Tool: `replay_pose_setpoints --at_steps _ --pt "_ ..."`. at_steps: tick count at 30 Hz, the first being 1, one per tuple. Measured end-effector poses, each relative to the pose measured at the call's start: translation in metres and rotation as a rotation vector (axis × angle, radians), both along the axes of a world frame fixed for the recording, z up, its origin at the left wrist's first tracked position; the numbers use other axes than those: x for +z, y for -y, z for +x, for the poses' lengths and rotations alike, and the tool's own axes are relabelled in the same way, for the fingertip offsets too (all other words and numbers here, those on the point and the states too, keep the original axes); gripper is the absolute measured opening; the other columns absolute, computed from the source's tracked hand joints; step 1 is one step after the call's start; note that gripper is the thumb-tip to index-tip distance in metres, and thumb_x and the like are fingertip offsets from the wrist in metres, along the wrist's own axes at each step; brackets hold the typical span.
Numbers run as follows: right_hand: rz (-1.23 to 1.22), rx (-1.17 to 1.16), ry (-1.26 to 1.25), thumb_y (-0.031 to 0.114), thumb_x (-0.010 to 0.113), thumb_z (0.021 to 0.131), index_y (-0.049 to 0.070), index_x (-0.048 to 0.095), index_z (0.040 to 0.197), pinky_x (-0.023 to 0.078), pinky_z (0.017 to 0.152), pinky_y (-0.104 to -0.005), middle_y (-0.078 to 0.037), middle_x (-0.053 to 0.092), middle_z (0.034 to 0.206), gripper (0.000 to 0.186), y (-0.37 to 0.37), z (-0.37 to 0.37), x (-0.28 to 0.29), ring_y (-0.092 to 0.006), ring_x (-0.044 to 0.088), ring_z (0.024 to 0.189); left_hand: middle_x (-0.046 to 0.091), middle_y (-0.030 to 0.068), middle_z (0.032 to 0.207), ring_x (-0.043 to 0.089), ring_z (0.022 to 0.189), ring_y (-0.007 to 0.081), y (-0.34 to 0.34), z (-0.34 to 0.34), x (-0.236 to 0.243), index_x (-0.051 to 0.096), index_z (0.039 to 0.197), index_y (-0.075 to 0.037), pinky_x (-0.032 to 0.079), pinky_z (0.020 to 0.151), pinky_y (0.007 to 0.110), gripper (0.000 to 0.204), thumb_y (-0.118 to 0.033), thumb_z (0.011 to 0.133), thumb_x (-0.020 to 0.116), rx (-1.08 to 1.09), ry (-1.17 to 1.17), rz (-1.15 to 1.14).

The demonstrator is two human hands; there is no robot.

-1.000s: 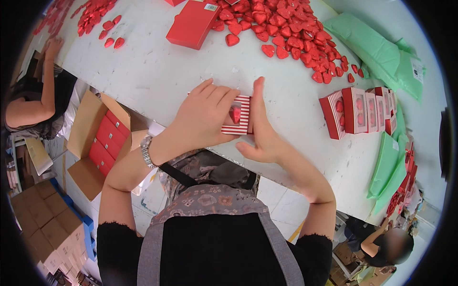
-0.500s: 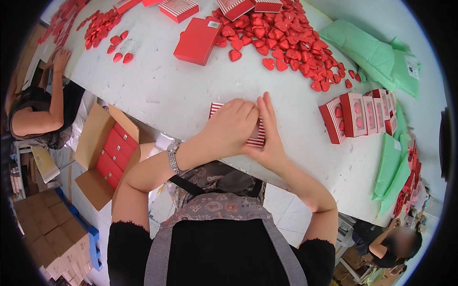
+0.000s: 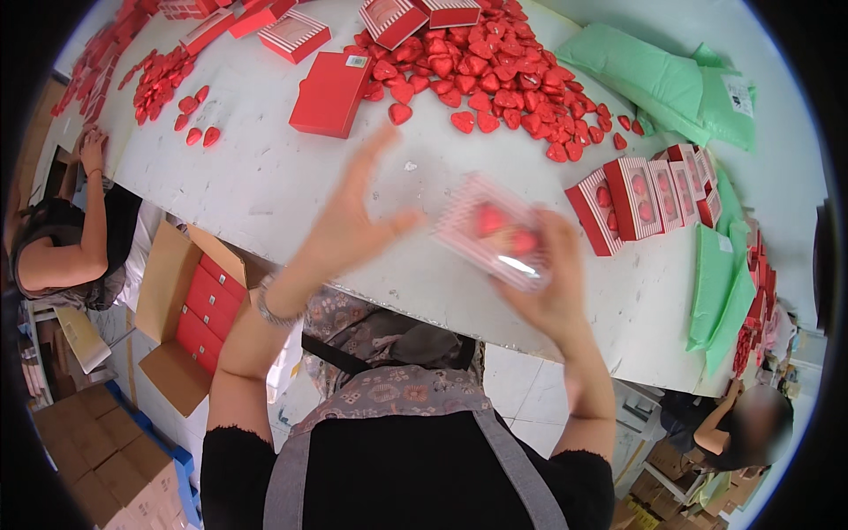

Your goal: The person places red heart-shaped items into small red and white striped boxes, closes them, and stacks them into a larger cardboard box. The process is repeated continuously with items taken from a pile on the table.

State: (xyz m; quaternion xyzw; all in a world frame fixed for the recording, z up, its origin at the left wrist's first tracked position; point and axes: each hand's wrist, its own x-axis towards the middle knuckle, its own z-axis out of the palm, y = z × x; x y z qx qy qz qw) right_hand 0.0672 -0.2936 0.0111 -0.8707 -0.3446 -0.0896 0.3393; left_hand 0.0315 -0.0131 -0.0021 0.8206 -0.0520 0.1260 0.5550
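"Right fingers [image 3: 558,231]?"
"Gripping the box [image 3: 500,237], over the surface [image 3: 256,168]."
"And left fingers [image 3: 364,164]?"
"Spread, empty."
"Which step?"
"Handling a filled box, apparently. For the next move: grip firmly, without crushing; mind the row of boxes [image 3: 638,199] to the right."

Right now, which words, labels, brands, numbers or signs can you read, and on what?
None is readable.
Small label on plain red box: too small.
Larger label on green bag: too small.
Stickers on red boxes in the carton: too small.
Striped box in the right hand: blurred.
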Motion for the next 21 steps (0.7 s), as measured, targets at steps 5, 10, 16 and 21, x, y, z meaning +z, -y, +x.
replay_pose_setpoints --at_steps 5,10,16,21 --pt "-0.101 -0.431 0.049 0.016 0.081 0.073 -0.001 0.047 0.138 0.044 0.096 -0.0402 -0.018 0.05 0.127 0.075 0.092 0.034 0.013 -0.0333 0.048 0.116 0.037 0.0186 0.148 0.041 0.132 0.0362 -0.067 0.077 -0.006 0.036 0.144 -0.001 0.035 0.109 0.042 0.083 -0.034 0.078 0.074 0.669 -0.093 1.014" --pt "-0.335 -0.666 0.617 0.016 0.078 0.079 0.001 0.059 0.128 0.043 0.095 -0.0427 -0.019 0.049 0.135 0.055 0.117 0.079 -0.014 -0.0347 0.047 0.117 0.053 0.0196 0.134 0.058 0.116 0.0276 -0.084 0.055 0.001 0.045 0.137 0.002 0.046 0.098 0.038 0.062 -0.031 0.088 0.063 0.503 -0.017 0.242" --pt "-0.028 0.195 0.233 0.026 0.088 0.06 0.017 0.049 0.14 0.038 0.104 -0.0484 -0.018 0.039 0.147 0.089 -0.02 0.024 0.008 -0.0377 0.04 0.132 0.063 0.0155 0.121 0.063 0.105 0.0232 -0.064 -0.033 -0.002 0.056 0.127 0.003 0.051 0.09 0.038 0.051 -0.033 0.09 0.061 -0.162 -0.858 -1.137" --pt "-0.143 0.432 -0.019 0.022 0.087 0.056 0.011 0.043 0.142 0.041 0.097 -0.0479 -0.016 0.048 0.132 0.097 -0.078 0.037 0.0 -0.0366 0.05 0.118 0.059 0.013 0.123 0.06 0.109 0.022 -0.045 -0.025 0.015 0.049 0.13 0.002 0.054 0.085 0.034 0.052 -0.035 0.094 0.059 -0.015 -0.831 -1.015"
